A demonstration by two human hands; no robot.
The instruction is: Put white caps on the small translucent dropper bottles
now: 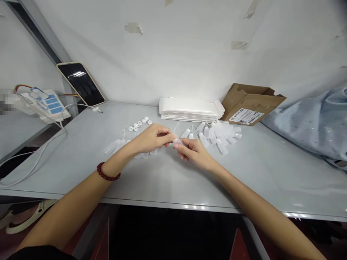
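Observation:
My left hand (155,138), with a dark red beaded bracelet on its wrist, pinches the upper left end of a small translucent plastic piece (178,141). A short white string stands up from that end. The lower right end is between the thumb and fingers of my right hand (193,151). Several small round white caps (136,126) lie behind my left hand. More translucent pieces (111,147) are beside and partly under my left forearm and hand. Right of my right hand is a larger pile of similar pieces (222,135) with strings.
White flat packets (189,108) are stacked at the wall, beside an open cardboard box (251,103). A phone (81,83) leans at the back left near a power strip (50,104) and white cables. Grey-blue cloth (314,121) lies at the right. The grey table's front edge (173,205) is near.

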